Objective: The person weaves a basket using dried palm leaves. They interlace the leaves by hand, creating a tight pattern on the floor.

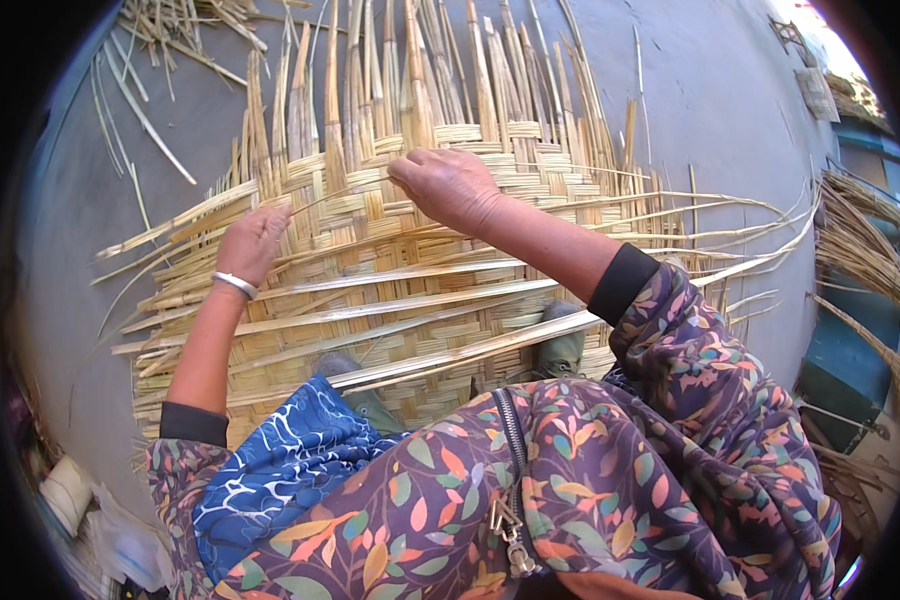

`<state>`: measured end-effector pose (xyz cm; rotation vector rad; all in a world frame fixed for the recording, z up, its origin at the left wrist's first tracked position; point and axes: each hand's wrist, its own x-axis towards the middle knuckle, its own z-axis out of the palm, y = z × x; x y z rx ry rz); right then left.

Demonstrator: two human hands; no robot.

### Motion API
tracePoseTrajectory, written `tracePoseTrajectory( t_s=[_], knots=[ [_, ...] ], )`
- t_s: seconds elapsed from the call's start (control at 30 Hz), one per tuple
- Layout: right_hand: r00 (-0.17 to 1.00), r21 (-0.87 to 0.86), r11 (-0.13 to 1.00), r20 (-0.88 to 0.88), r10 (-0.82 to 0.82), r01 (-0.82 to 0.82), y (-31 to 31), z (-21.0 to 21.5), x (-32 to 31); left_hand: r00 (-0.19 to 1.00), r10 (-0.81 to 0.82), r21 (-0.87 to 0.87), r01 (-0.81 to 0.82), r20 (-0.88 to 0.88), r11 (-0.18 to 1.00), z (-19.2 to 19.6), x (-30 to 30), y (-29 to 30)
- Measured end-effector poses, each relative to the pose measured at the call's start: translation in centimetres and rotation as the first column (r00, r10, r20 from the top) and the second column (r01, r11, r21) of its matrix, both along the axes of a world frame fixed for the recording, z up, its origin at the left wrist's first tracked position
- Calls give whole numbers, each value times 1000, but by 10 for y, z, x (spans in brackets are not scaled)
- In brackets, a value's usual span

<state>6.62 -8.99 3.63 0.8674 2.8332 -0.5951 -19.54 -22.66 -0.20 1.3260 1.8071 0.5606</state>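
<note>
Woven bamboo mat (390, 300) on the floor (710, 110): my left hand (253, 243) and right hand (448, 186) each pinch one thin strip (345, 192), light, springy, likely splintery, best held near the weave.

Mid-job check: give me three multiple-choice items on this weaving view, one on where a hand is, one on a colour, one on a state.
1. Where is the right hand?
A. on the far woven edge of the mat
B. on the shoes
C. on the bare floor

2. What colour is the bangle on the left wrist?
A. red
B. silver
C. black

3. How are the strips past the woven edge?
A. cut flush
B. rolled up
C. loose and unwoven

Answers: 1 A, its knuckles rest where the weave ends; 2 B, a pale metal band shows below the left hand; 3 C, they fan out freely over the grey floor.
</note>
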Motion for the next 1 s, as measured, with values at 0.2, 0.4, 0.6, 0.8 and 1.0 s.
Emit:
tracePoseTrajectory(
  t_s=[0.2,0.4,0.6,0.8,1.0],
  knots=[
    [988,-217,968,118,-98,122,4,9,0,980,-56,-38,50,-191,998,23,-13,22],
    [955,-229,947,243,-168,225,18,0,19,706,-185,-105,155,-684,982,40,-33,27],
    [957,-211,957,253,-144,200,20,-3,25,687,-282,-152,245,-669,957,25,-36,35],
    [995,-122,990,75,-61,69,2,12,0,856,-388,184,466,-342,866,27,54,59],
    [1000,176,984,-22,11,-7,22,11,-5,971,-235,-31,234,-48,972,21,56,82]
  ],
)
